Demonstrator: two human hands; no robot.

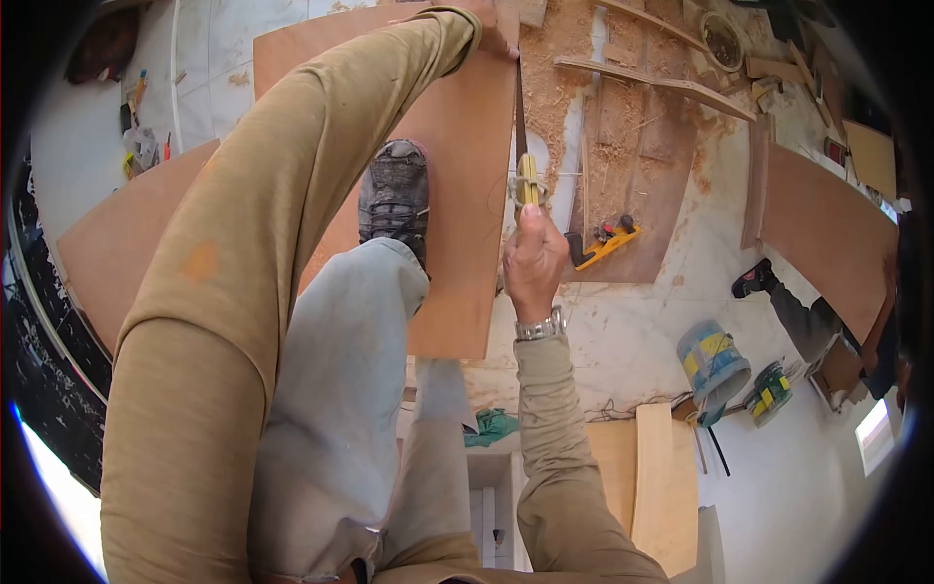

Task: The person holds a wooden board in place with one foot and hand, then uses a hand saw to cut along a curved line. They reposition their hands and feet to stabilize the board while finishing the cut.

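A large brown wooden board (pixel 467 214) lies in front of me, with my shoe (pixel 394 200) pressing on it. My right hand (pixel 535 258) is wrapped round the yellow handle of a handsaw (pixel 520 122). The thin blade runs away from me along the board's right edge, its far end close to my left hand. At the far part of the board, my left hand (pixel 489 27) rests on the wood with its fingers apart. My sleeve and the frame's top edge hide part of that hand.
A yellow hand plane (pixel 605 245) sits on a shavings-covered panel (pixel 632 263) at right. Wood strips (pixel 662 83) lie beyond it. A blue bucket (pixel 713 360) stands further right, near another person's leg (pixel 803 311) and a curved panel (pixel 827 234). Tools (pixel 136 127) lie far left.
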